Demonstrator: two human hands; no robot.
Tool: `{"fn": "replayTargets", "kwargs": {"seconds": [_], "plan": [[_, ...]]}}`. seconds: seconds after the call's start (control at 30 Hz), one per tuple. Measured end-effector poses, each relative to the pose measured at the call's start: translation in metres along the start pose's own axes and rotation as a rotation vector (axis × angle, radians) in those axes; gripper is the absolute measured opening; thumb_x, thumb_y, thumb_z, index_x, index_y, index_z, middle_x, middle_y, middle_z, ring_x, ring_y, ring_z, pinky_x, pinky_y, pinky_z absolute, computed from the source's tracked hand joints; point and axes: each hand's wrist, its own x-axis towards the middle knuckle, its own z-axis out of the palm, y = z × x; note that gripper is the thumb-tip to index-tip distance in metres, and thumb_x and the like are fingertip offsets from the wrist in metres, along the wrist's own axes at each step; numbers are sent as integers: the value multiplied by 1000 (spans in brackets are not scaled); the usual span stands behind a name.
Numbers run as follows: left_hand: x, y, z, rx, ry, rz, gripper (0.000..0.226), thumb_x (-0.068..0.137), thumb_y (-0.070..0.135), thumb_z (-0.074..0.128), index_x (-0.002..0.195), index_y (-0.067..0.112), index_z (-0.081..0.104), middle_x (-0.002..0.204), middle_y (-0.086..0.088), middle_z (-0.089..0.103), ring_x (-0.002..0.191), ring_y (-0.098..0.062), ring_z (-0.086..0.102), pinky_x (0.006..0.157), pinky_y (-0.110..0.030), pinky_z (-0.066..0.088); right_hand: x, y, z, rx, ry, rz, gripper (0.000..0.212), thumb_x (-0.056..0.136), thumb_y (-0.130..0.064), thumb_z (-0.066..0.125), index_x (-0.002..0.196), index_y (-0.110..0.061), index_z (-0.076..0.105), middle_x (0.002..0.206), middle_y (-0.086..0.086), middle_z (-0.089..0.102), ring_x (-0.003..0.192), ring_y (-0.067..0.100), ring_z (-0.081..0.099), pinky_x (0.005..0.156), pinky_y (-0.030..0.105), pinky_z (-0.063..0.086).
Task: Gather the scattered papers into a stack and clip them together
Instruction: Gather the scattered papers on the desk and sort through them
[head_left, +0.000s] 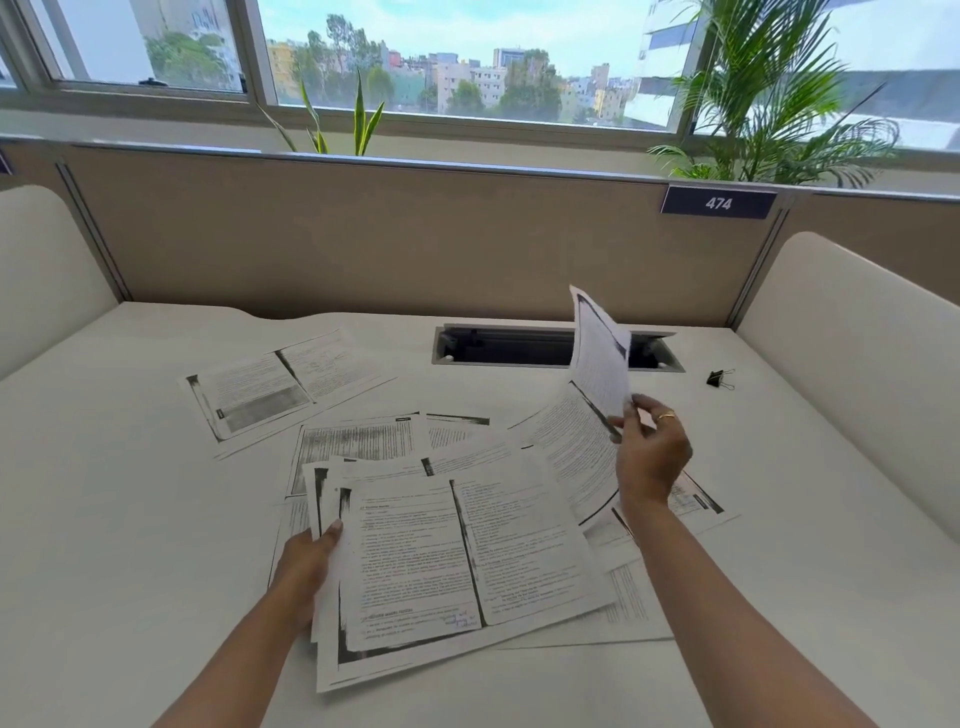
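Note:
Printed photocopied sheets lie scattered on a white desk (104, 519). My left hand (306, 566) grips the left edge of a small stack of sheets (457, 561), held just above the desk with the thumb on top. My right hand (649, 452) pinches one sheet (597, 364) by its lower edge, and the sheet is lifted and curls upward. More loose sheets (363, 441) lie under and behind the stack. One separate sheet (275, 384) lies at the far left. A black binder clip (719, 378) rests on the desk at the far right, apart from both hands.
A rectangular cable slot (509, 345) opens in the desk behind the papers. A tan partition (415, 239) with a "474" label (718, 202) stands at the back. White side panels (857, 338) flank the desk. Plants stand by the window.

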Motion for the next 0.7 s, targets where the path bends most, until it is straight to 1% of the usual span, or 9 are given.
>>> {"fn": "replayTargets", "kwargs": {"seconds": [0.1, 0.2, 0.23, 0.3, 0.37, 0.47, 0.53, 0.6, 0.7], "plan": [[2, -1, -1, -2, -4, -6, 38, 93, 24, 52, 124, 3, 52, 117, -22, 62, 104, -39, 60, 95, -56, 45, -10, -12, 5, -47, -127, -281, 14, 85, -2, 61, 97, -1, 67, 92, 9, 67, 77, 15, 64, 68, 10, 53], [0, 0, -2, -7, -8, -5, 37, 93, 22, 51, 124, 2, 52, 119, -22, 61, 106, -39, 59, 96, -55, 45, -30, -13, 9, -121, -306, -509, 12, 80, 0, 65, 90, -3, 71, 89, 1, 67, 79, 6, 61, 74, 7, 49], [-1, 1, -2, -10, -13, -2, 36, 94, 21, 51, 124, 1, 52, 119, -22, 61, 106, -38, 59, 97, -54, 44, -38, -9, 9, -142, -380, -563, 12, 78, 0, 66, 89, -3, 72, 89, 0, 67, 80, 4, 60, 75, 6, 48], [-2, 1, -1, -16, -21, 7, 35, 94, 20, 50, 123, 0, 52, 116, -21, 61, 102, -36, 59, 97, -52, 44, -53, 0, 9, -162, -549, -602, 14, 76, 1, 68, 89, -4, 72, 89, 0, 68, 81, 5, 61, 77, 11, 50], [-2, 0, -1, -23, -19, 16, 33, 94, 19, 50, 122, 1, 52, 112, -20, 61, 98, -33, 58, 96, -50, 45, -67, 13, 5, -177, -706, -583, 15, 75, 2, 68, 88, -3, 72, 89, 2, 69, 79, 8, 64, 75, 14, 53], [0, -1, -1, -24, -13, 25, 33, 94, 19, 50, 121, 1, 53, 109, -19, 61, 96, -33, 58, 95, -50, 46, -80, 30, -3, -219, -825, -461, 12, 76, 0, 64, 84, -4, 72, 86, 4, 69, 76, 11, 65, 72, 16, 53], [2, -3, -2, -25, -12, 31, 33, 94, 19, 50, 121, 1, 53, 111, -20, 61, 96, -33, 58, 94, -51, 46, -84, 37, -8, -242, -852, -304, 12, 77, -2, 61, 82, -7, 70, 82, 2, 66, 77, 13, 64, 72, 19, 53], [3, -3, -2, -30, -14, 31, 33, 94, 19, 50, 121, 1, 53, 114, -21, 61, 96, -34, 58, 94, -50, 47, -86, 41, -12, -279, -847, -156, 11, 79, -4, 62, 83, -14, 64, 83, -1, 62, 79, 13, 62, 71, 18, 53], [5, -4, -2, -34, -24, 32, 33, 94, 19, 50, 121, 1, 53, 119, -23, 61, 100, -37, 59, 94, -51, 46, -86, 45, -17, -364, -784, -65, 24, 77, -3, 66, 91, -16, 52, 96, 0, 50, 82, 10, 54, 69, 17, 50]]}}
